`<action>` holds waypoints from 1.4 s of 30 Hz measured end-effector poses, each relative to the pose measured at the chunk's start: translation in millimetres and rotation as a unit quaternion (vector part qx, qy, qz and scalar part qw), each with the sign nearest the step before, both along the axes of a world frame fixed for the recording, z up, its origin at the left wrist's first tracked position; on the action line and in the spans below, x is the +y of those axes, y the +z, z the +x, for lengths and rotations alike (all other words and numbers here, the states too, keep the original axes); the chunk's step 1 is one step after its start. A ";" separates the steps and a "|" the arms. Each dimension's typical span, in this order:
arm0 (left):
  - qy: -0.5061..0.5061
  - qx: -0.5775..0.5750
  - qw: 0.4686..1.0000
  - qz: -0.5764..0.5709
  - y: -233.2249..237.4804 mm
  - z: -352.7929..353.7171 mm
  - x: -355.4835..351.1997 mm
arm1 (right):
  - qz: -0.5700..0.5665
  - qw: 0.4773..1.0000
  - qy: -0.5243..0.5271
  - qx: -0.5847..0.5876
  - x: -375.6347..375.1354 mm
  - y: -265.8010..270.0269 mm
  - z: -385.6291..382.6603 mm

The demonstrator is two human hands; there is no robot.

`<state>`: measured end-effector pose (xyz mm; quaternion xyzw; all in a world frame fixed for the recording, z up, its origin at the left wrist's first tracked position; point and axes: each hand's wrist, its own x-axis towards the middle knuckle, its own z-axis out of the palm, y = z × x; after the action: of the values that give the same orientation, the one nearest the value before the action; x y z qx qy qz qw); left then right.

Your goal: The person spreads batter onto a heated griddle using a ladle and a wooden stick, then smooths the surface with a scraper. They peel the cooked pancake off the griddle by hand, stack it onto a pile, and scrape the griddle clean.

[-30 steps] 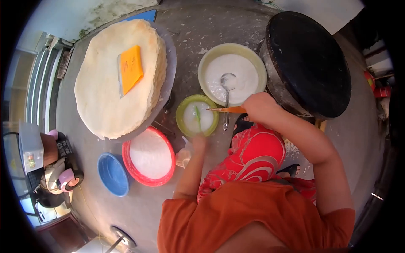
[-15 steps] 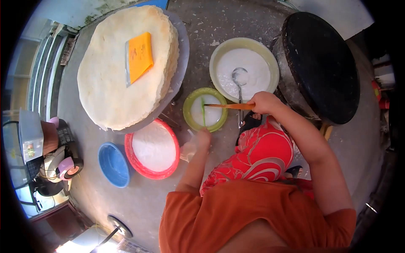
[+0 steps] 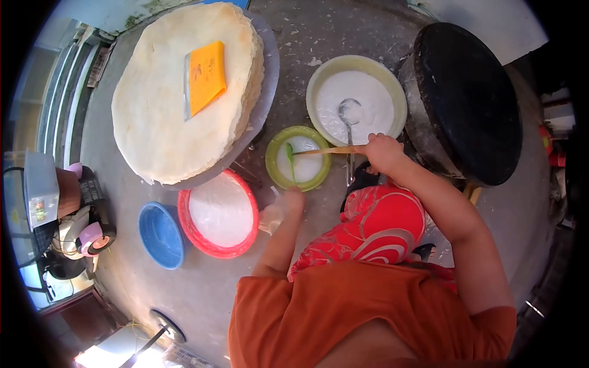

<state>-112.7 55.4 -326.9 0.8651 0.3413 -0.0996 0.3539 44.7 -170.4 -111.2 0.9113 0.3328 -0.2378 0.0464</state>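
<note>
My left hand [image 3: 293,201] is closed on the handle of a green spoon [image 3: 291,154], whose head is over the small green bowl [image 3: 272,169] of white liquid. Closed round a wooden stick [image 3: 334,149], my right hand [image 3: 381,152] is at the right of that bowl, and the stick's far end reaches over the liquid beside the spoon. Just behind stands a larger pale green basin [image 3: 313,84] of white batter, with a metal ladle [image 3: 350,126] resting in it. A pale, crumpled thing [image 3: 270,218] lies near my left wrist.
At the upper left a tall stack of thin white sheets [image 3: 178,135] carries a yellow packet [image 3: 206,76]. A red basin [image 3: 252,241] of white powder and a blue basin [image 3: 162,236] stand below it. A large round black griddle [image 3: 469,101] is at the right.
The green spoon's head has shifted slightly left in the small bowl, and the stick's tip has moved slightly left. Both hands keep their hold.
</note>
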 end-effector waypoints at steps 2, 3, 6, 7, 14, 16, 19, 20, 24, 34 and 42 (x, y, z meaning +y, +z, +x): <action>-0.055 -0.035 0.998 0.015 -2.1 -3.5 2.0 | 0.019 0.984 -0.134 0.112 3.7 3.6 4.8; -0.056 -0.035 0.998 0.014 6.3 -9.0 -4.0 | 0.019 0.984 -0.135 0.113 2.7 -1.0 6.2; -0.055 -0.030 0.998 -0.012 53.3 -22.2 -33.8 | 0.037 0.972 -0.156 0.172 5.0 -22.1 12.7; -0.047 -0.093 0.993 -0.060 63.5 -24.1 -43.1 | 0.040 0.948 -0.207 0.237 7.2 -25.8 15.6; 0.019 -0.036 0.999 -0.032 3.0 0.1 -14.3 | 0.054 0.958 -0.219 0.175 -20.8 11.4 7.0; -0.044 -0.001 0.999 -0.005 4.4 0.2 -11.4 | 0.111 0.964 -0.210 0.115 -44.3 23.5 -0.2; -0.145 0.077 0.986 0.019 21.4 6.3 -18.9 | 0.171 0.955 -0.237 0.058 -81.2 38.2 -17.3; -0.153 0.073 0.985 0.021 24.6 13.3 -22.8 | 0.177 0.945 -0.269 0.061 -91.4 43.3 -23.3; -0.241 -0.127 0.961 -0.053 32.1 46.3 -62.8 | 0.234 0.902 -0.351 0.091 -124.9 64.2 -64.1; 0.231 0.206 0.617 -0.724 59.4 166.2 -94.3 | 0.440 0.629 -0.614 0.182 -205.7 83.4 -167.8; -0.263 -0.117 0.940 -0.186 114.0 121.0 -87.1 | 0.465 0.569 -0.664 0.137 -229.4 68.6 -207.1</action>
<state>8.3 -31.7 -212.9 0.8484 0.0335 -0.1487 0.5069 -162.4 -399.8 -42.7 0.7288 -0.2985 -0.1363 -0.6010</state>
